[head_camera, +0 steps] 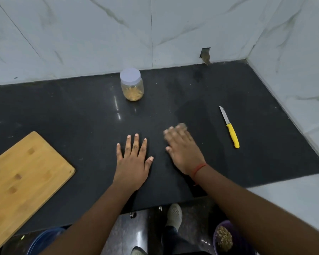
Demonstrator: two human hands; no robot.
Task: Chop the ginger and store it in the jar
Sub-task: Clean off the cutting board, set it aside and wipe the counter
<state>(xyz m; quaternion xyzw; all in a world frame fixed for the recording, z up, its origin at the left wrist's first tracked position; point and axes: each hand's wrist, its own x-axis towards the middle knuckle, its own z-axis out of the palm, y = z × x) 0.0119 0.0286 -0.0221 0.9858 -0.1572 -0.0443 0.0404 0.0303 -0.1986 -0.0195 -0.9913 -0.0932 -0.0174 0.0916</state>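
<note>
A clear jar (132, 85) with a pale lid screwed on stands at the back of the black counter (191, 92), holding yellowish chopped ginger. My left hand (133, 161) lies flat on the counter, fingers spread, holding nothing. My right hand (182, 146) is just right of it, palm down and motion-blurred at the fingertips, with something small and greyish blurred at the fingertips (181, 126); I cannot tell what it is. A yellow-handled knife (229, 127) lies on the counter right of my right hand, apart from it.
A wooden cutting board (22, 173) lies at the left, hanging over the counter's front edge. White marble walls close the back and right side. Below the counter stand a blue bucket (44, 240) and a purple bin (226, 236) with scraps.
</note>
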